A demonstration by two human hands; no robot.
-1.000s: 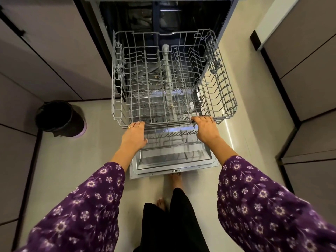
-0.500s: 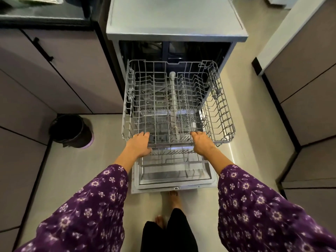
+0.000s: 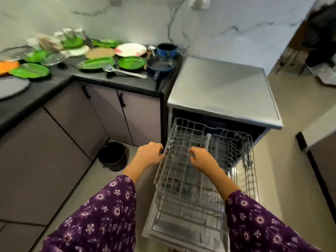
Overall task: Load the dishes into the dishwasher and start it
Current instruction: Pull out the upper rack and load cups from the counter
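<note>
The dishwasher (image 3: 223, 91) stands open with its wire upper rack (image 3: 249, 160) pulled out, empty, over the lowered door (image 3: 181, 231). My left hand (image 3: 150, 154) hangs beside the rack's left rim with loosely curled fingers; whether it touches the wire I cannot tell. Over the rack hovers my right hand (image 3: 200, 158), fingers loosely curled, holding nothing. Dirty dishes crowd the black counter (image 3: 127, 83) to the left: several green plates (image 3: 131, 63), a white patterned plate (image 3: 130, 49), a blue pot (image 3: 167, 50), a blue pan (image 3: 160, 67) and a steel ladle (image 3: 123, 71).
A black bin (image 3: 112, 155) sits on the floor in the corner between the grey cabinets (image 3: 109, 110) and the dishwasher. More cabinets (image 3: 320, 160) line the right side. A marble wall backs the counter.
Both hands have let go of the rack's front rail and lifted. The view has swung up and left, bringing the counter with the dishes into sight.
</note>
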